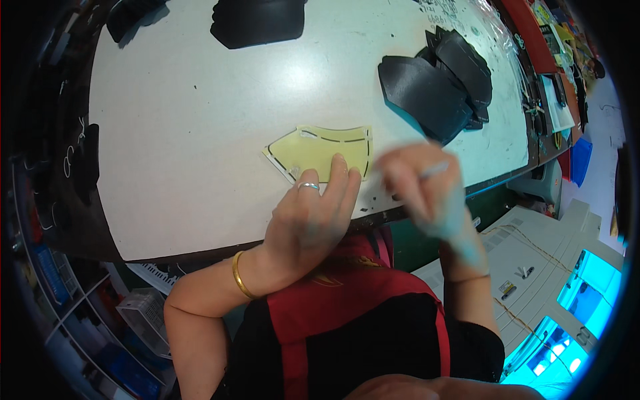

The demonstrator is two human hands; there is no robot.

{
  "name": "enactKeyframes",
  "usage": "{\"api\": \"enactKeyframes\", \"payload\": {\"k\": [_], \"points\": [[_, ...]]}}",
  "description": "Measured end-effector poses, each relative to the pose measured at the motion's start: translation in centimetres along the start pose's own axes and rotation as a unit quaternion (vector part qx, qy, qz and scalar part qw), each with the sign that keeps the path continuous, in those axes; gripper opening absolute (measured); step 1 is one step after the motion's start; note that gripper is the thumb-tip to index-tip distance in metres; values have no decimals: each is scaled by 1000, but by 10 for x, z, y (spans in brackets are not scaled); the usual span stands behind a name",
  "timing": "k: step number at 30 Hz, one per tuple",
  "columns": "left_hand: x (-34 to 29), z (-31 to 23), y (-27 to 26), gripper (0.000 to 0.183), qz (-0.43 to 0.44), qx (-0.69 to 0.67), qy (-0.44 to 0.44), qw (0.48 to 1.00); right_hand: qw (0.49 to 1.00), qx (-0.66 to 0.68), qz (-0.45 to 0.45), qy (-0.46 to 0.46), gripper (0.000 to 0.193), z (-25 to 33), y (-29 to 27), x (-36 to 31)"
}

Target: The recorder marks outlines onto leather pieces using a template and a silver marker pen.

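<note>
A pale yellow pattern template (319, 148) with dark dashed slots along its edges lies flat on the white table. A thin white border shows along its left side and lower left edge. My left hand (310, 210) presses its stretched fingertips down on the template's lower part. To the right of the template, my right hand (427, 187) is closed and smeared by motion. From its fist sticks out the pale end of a slim pen (435, 169); the tip is hidden or blurred. That hand is just over the table's near edge.
Black cut pieces lie in a loose pile (433, 90) at the right and a neat stack (260, 23) at the far side. More black pieces (133, 17) sit far left. Small dark scraps (373, 200) dot the near edge. A grey machine (513, 267) stands at the right.
</note>
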State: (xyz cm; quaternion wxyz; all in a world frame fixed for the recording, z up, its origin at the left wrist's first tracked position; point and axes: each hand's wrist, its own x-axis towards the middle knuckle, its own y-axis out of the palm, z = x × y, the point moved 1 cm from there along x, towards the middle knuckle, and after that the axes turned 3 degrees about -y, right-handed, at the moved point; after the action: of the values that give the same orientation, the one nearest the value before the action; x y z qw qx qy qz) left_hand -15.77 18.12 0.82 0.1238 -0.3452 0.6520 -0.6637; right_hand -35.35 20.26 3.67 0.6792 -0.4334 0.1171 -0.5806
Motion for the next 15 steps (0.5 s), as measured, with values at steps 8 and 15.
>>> {"api": "enactKeyframes", "payload": {"k": [8,15], "points": [[-3,22,4,23,-13,-52,34,998,970,-178,133,102,21,-21,19,39],[57,124,20,15,-141,5,9,990,927,-248,-67,273,17,-54,-59,14]]}}
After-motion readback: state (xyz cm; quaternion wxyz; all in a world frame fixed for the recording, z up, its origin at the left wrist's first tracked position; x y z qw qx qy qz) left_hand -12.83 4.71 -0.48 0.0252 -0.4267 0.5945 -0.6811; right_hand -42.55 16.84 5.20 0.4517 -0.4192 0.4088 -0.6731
